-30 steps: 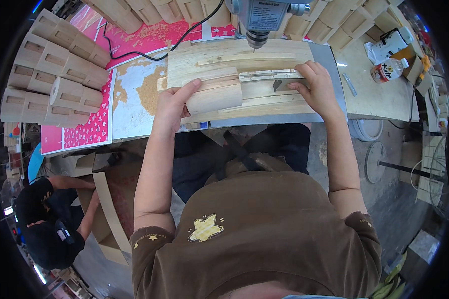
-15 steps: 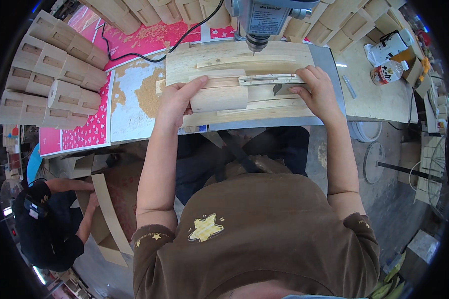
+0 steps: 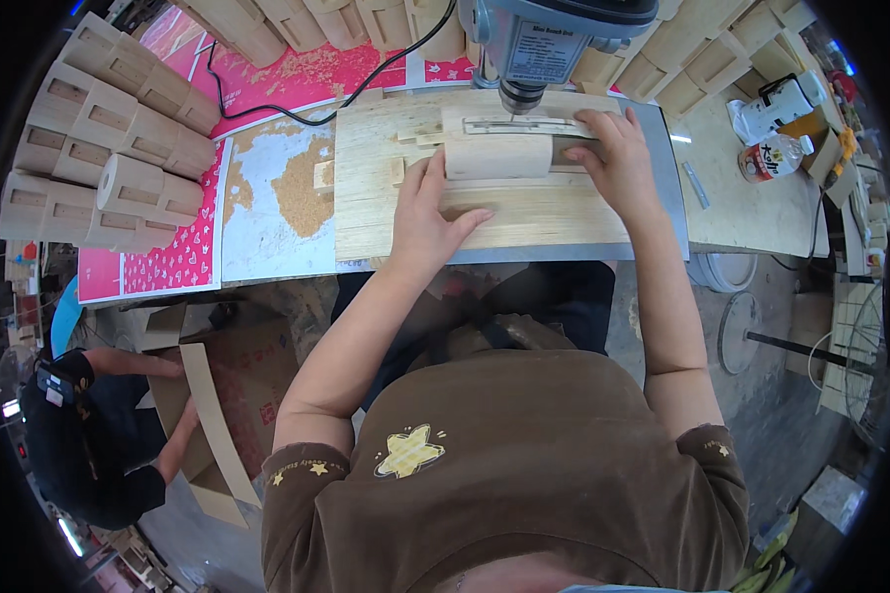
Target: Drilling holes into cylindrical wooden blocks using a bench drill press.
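Observation:
A pale wooden block with a rounded side point(image 3: 499, 158) lies on the wooden board point(image 3: 366, 212), just below the chuck of the bench drill point(image 3: 521, 96). Along the block's far side rests a thin slotted strip point(image 3: 524, 127). My right hand point(image 3: 618, 158) grips the strip's right end between fingers and thumb, beside the block. At the block's left end is my left hand point(image 3: 430, 212), its fingers stretched out against that end and its thumb spread wide toward me. The underside of the block is hidden.
Slotted wooden blocks are stacked at the left point(image 3: 119, 148) and along the back. A black cable point(image 3: 366, 91) crosses the table near sawdust point(image 3: 305, 198). A bottle point(image 3: 773, 158) and a marker point(image 3: 696, 185) lie right. Lower left, another person point(image 3: 89, 435) reaches into a cardboard box point(image 3: 218, 435).
The block and strip have moved right and away from me, under the drill. My left hand has let go its grip on the block and opened; my right hand still holds the strip.

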A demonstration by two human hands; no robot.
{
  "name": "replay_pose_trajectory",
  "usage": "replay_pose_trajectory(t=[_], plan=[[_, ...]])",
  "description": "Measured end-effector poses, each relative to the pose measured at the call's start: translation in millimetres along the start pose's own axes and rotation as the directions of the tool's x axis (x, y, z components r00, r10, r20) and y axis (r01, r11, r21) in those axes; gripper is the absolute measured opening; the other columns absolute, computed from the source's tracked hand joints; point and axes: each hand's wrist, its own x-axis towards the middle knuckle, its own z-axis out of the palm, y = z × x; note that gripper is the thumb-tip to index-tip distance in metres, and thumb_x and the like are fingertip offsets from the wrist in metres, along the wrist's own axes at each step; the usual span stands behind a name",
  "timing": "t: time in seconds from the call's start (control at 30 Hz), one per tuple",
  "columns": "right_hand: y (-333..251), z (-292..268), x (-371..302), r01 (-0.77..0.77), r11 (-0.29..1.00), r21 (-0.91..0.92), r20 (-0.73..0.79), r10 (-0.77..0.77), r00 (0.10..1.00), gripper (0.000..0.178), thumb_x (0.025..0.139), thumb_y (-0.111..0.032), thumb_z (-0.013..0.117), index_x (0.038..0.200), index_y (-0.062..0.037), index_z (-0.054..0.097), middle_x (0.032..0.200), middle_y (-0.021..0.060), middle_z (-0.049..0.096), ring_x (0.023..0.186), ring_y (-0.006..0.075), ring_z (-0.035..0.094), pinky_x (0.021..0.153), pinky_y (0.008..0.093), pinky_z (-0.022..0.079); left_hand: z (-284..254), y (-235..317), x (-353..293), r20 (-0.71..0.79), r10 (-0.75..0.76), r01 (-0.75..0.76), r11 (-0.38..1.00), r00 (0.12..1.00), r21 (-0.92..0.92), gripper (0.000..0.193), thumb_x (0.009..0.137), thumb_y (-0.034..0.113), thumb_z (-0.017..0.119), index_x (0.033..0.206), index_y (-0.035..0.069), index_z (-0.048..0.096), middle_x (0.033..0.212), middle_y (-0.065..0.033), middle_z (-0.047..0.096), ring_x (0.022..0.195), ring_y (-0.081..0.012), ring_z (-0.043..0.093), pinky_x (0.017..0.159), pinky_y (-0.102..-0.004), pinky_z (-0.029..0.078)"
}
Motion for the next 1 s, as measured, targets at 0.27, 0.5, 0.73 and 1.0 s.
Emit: replay_pose_trajectory(t=[0.27,0.5,0.73,1.0], plan=[[-12.3,-2.9,11.0,-0.016,0.886,0.463,-0.142,0.092,0.986,0.047,0.072,-0.006,0.072,0.115,-0.0092,0.054,0.100,0.0075,0.062,0.102,0.0236,0.057,0.095,0.0390,0.040,-5.8,-38.1,2.9,-0.011,0.072,-0.062,0.924,0.997,0.378,0.064,0.061,0.029,0.078,0.114,0.001,0.057,0.086,-0.0070,0.057,0.088,-0.0236,0.052,0.090,-0.0411,0.032],[-47.0,-122.9,123.8,0.255,0.719,0.647,-0.669,0.373,0.643,0.042,0.093,-0.033,0.047,0.085,0.0062,0.062,0.078,0.0115,0.064,0.071,0.0170,0.056,0.068,0.0314,0.045,-6.8,-40.3,5.8,0.004,0.080,-0.076,0.943,0.997,0.325,0.063,0.061,0.028,0.078,0.114,0.002,0.058,0.081,-0.0070,0.055,0.083,-0.0253,0.051,0.082,-0.0394,0.035],[-73.0,-137.8,126.9,-0.110,0.987,-0.117,-0.383,0.057,0.922,0.035,0.089,-0.028,0.046,0.093,0.0026,0.063,0.081,0.0246,0.061,0.077,0.0315,0.061,0.070,0.0339,0.046,-2.1,-45.5,6.5,-0.027,0.116,-0.103,0.953,0.993,0.283,0.063,0.059,0.027,0.079,0.114,0.003,0.058,0.079,-0.0075,0.054,0.080,-0.0267,0.050,0.078,-0.0382,0.037],[-71.0,-65.0,7.2,-0.032,0.996,0.086,-0.389,0.063,0.919,0.020,0.089,-0.010,0.054,0.104,-0.0018,0.064,0.066,0.0044,0.056,0.063,0.0148,0.054,0.061,0.0256,0.041,-1.9,-46.8,4.7,-0.033,0.143,-0.128,0.949,0.989,0.287,0.062,0.059,0.024,0.079,0.114,0.003,0.058,0.079,-0.0078,0.053,0.079,-0.0270,0.050,0.077,-0.0385,0.037]])
